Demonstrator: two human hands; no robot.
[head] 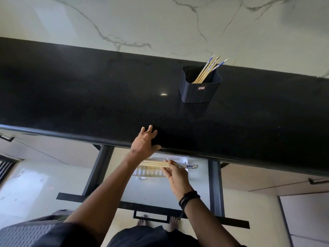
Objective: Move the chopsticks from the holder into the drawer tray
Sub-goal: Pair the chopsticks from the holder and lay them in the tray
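Right hand (175, 172) fingers pinch chopstick bundle (160, 164) over drawer tray (151, 172); left hand (145, 142) spread on worktop (89, 97) (empty). Risk: loose pinch lets sticks roll, missing tray.

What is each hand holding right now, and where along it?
The right hand pinches a bundle of chopsticks near mid-length, over the drawer tray. The left hand holds nothing, fingers spread.

A polished black stone counter (89, 90) runs across the view, backed by a white marble-veined wall (142, 20). Below it stand pale cabinet fronts (267, 180) with dark bar handles (318, 180) — one on each side. A grey woven-pattern bin (35, 227) sits at lower left on the light floor (26, 189).
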